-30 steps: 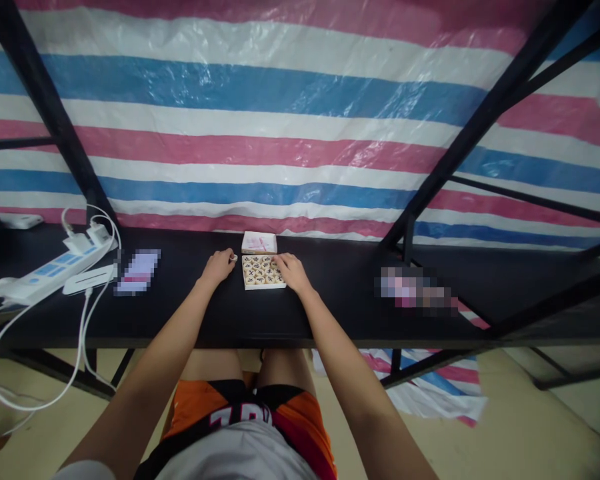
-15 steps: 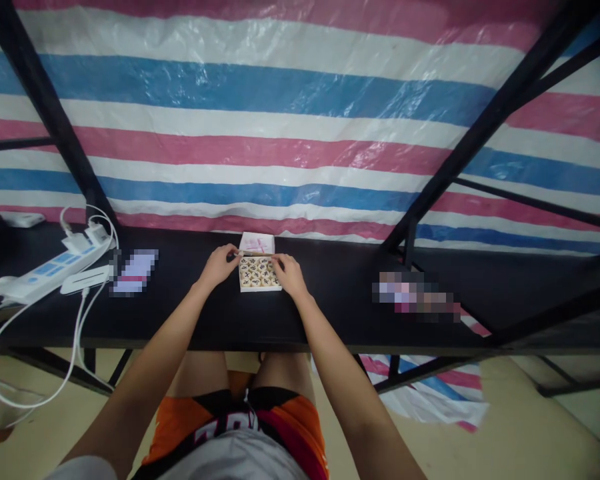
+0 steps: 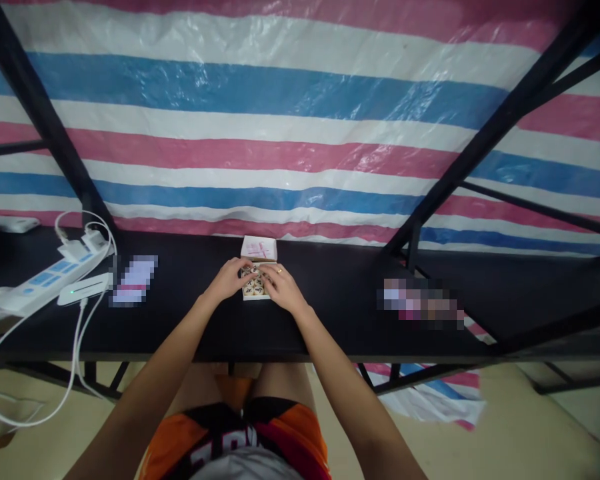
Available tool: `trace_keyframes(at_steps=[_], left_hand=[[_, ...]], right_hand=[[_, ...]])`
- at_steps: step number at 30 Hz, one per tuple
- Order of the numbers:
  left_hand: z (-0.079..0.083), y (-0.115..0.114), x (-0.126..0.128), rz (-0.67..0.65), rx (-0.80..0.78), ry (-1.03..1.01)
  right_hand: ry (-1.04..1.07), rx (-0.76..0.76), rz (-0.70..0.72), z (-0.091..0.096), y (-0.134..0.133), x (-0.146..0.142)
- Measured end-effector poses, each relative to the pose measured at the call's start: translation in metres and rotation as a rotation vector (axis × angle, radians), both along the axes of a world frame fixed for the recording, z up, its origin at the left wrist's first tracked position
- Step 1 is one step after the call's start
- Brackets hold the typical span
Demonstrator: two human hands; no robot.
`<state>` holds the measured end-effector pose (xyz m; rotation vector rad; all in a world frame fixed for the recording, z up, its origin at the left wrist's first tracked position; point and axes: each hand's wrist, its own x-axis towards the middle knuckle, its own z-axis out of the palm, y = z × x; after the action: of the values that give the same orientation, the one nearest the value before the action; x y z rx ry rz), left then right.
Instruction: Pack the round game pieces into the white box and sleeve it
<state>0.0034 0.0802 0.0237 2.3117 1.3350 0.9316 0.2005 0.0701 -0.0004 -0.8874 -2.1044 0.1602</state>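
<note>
A small white box of round, cream-coloured Chinese chess pieces sits on the black table. Its white lid flap, with pink markings, stands raised at the back. From the left, my left hand reaches over the box, fingers stretched across the rear pieces. My right hand, a ring on one finger, comes in from the right with its fingers spread over the pieces on that side. Both hands cover part of the contents. Whether a piece is lifted between the fingertips is not visible.
On the left of the black table lie a white power strip with plugs and looping cables, a white device and a blurred-out item. Another blurred-out item lies to the right. Dark metal posts and a striped sheet stand behind.
Both hands have moved inward from the box's rear corners, and their fingers now lie over the pieces. The whole view has shifted slightly.
</note>
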Motion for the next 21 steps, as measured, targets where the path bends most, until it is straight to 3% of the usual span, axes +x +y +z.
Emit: trace_keyframes(at_steps=[13,16,21], left_hand=[[-0.006,0.002,0.013,-0.147,-0.001,-0.037],[-0.006,0.006,0.009,-0.066,0.033,-0.006],[-0.009,0.016,-0.008,0.185,0.029,0.214]], right_hand=[[-0.003,-0.038,-0.051,0.001,-0.002,0.006],[0.089,-0.099,-0.166,-0.006,0.006,0.014],[0.257,-0.164,-0.297,-0.012,0.015,0.027]])
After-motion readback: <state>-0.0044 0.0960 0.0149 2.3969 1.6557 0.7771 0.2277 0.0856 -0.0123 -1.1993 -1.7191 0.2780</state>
